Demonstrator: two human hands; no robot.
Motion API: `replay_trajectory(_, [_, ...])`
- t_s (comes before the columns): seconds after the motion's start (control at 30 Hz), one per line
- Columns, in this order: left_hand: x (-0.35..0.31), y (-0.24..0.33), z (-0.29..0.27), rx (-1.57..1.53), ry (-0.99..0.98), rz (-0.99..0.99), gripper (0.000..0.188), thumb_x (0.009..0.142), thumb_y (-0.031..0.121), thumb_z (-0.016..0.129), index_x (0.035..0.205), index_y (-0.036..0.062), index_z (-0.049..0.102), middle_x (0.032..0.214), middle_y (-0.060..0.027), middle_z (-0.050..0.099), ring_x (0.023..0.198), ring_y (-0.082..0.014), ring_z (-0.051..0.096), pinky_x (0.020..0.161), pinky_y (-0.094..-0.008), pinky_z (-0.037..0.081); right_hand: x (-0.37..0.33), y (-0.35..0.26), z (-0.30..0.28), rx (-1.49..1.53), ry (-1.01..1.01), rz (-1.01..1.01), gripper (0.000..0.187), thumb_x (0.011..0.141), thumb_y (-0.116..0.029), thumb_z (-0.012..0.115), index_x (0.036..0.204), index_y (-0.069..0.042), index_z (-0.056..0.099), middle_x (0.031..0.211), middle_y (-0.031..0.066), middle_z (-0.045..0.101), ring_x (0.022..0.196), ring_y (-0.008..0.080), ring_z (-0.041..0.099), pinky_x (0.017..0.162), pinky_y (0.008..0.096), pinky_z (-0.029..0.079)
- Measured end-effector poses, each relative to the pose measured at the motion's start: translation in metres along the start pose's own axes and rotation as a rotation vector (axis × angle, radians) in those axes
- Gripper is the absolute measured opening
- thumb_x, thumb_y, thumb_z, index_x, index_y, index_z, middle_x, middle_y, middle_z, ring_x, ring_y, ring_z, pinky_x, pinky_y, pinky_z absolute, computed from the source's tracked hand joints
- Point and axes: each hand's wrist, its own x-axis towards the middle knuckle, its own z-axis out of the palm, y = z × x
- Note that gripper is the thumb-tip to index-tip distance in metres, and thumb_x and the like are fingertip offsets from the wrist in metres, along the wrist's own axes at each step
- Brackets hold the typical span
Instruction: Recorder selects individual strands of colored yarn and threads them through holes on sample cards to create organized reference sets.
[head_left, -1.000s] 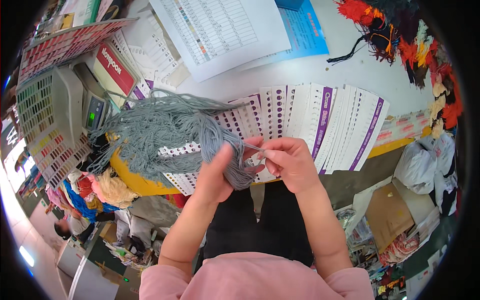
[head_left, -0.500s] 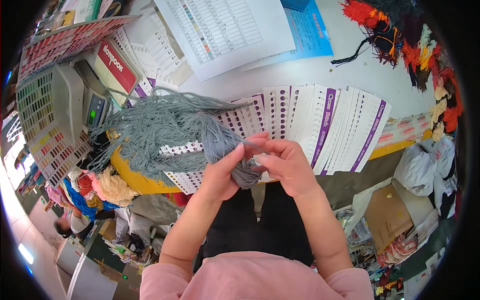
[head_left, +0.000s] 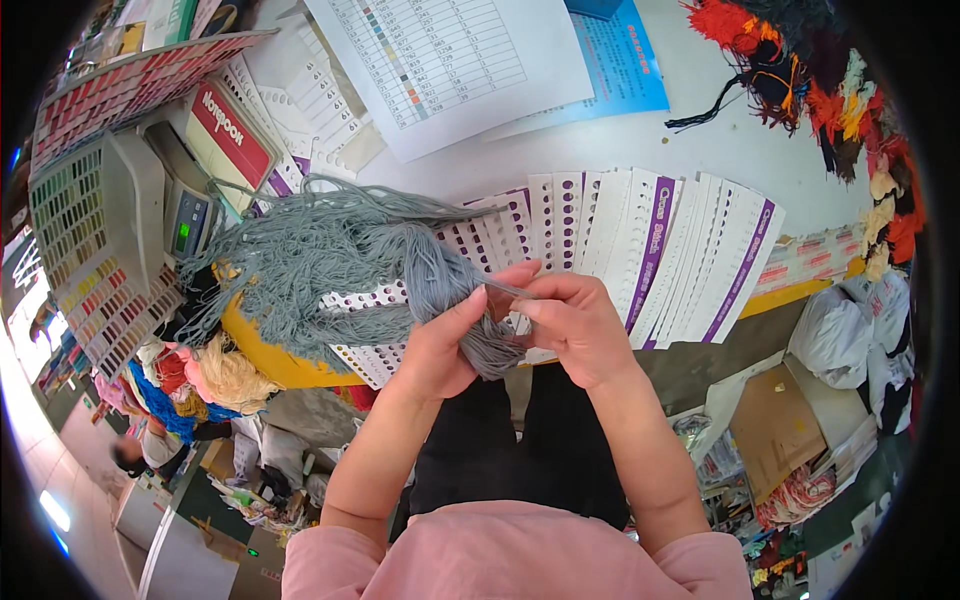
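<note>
A thick bundle of grey embroidery thread (head_left: 437, 272) hangs over the table's near edge, and my left hand (head_left: 447, 345) is closed around its looped end. From that bundle a few grey strands (head_left: 512, 291) run across to my right hand (head_left: 575, 325), which pinches them between thumb and forefinger. Left of my hands the rest of the grey thread (head_left: 300, 250) spreads in a loose, tangled heap. Under and beside it lie white cards with punched holes (head_left: 366, 362). A fanned row of white and purple cards (head_left: 640, 250) lies just beyond my right hand.
A printed sheet (head_left: 440, 70) and a blue sheet (head_left: 625, 60) lie at the back. To the left are a small scale (head_left: 190, 220), a red and cream notebook (head_left: 230, 130) and colour swatch charts (head_left: 75, 215). Coloured thread bundles (head_left: 850, 100) line the right edge; a cardboard box (head_left: 775, 430) stands below.
My right hand has shifted very slightly to the right, still pinching the grey strands. My left hand keeps its hold on the bundle almost unmoved.
</note>
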Motion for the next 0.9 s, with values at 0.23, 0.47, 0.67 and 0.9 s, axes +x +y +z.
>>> replay_trajectory(0.23, [0.004, 0.002, 0.007, 0.34, 0.096, 0.075, 0.035, 0.082, 0.022, 0.044, 0.107, -0.0025, 0.046, 0.11, -0.0122, 0.047, 0.097, -0.018, 0.048, 0.081, -0.0329, 0.04, -0.001, 0.0, -0.013, 0.106, -0.106, 0.071, 0.002, 0.073, -0.001, 0.053, 0.072, 0.001, 0.053, 0.069, 0.0029, 0.051, 0.054, 0.0061, 0.043, 0.046, 0.0181, 0.034])
replay_trajectory(0.47, [-0.018, 0.029, -0.047, -0.27, -0.017, 0.303, 0.015, 0.082, 0.014, 0.039, 0.079, 0.0033, 0.048, 0.06, -0.0008, 0.046, 0.044, -0.0063, 0.041, 0.045, -0.0196, 0.039, -0.017, -0.039, -0.046, 0.578, -0.259, -0.251, 0.014, 0.075, 0.001, 0.046, 0.089, -0.002, 0.049, 0.082, 0.0092, 0.048, 0.052, 0.0092, 0.042, 0.049, 0.0229, 0.037])
replay_trajectory(0.67, [-0.291, 0.075, -0.289, -0.289, 0.632, 0.971, 0.025, 0.082, 0.009, 0.035, 0.102, -0.0016, 0.046, 0.097, -0.0118, 0.052, 0.095, -0.0232, 0.046, 0.089, -0.0393, 0.031, -0.068, -0.219, -0.203, 0.414, 0.005, -0.891, 0.006, 0.072, 0.005, 0.038, 0.072, 0.0, 0.034, 0.071, 0.0063, 0.035, 0.077, 0.0193, 0.042, 0.093, 0.044, 0.027])
replay_trajectory(0.9, [-0.18, 0.015, -0.057, -0.547, 0.207, 0.41, 0.025, 0.081, 0.018, 0.039, 0.06, 0.0059, 0.037, 0.057, -0.0057, 0.036, 0.042, -0.0118, 0.029, 0.035, -0.0216, 0.029, -0.05, -0.151, -0.142, -0.133, 0.162, -0.91, 0.024, 0.078, -0.013, 0.048, 0.097, 0.001, 0.049, 0.096, 0.0094, 0.05, 0.094, 0.0187, 0.047, 0.087, 0.0297, 0.035])
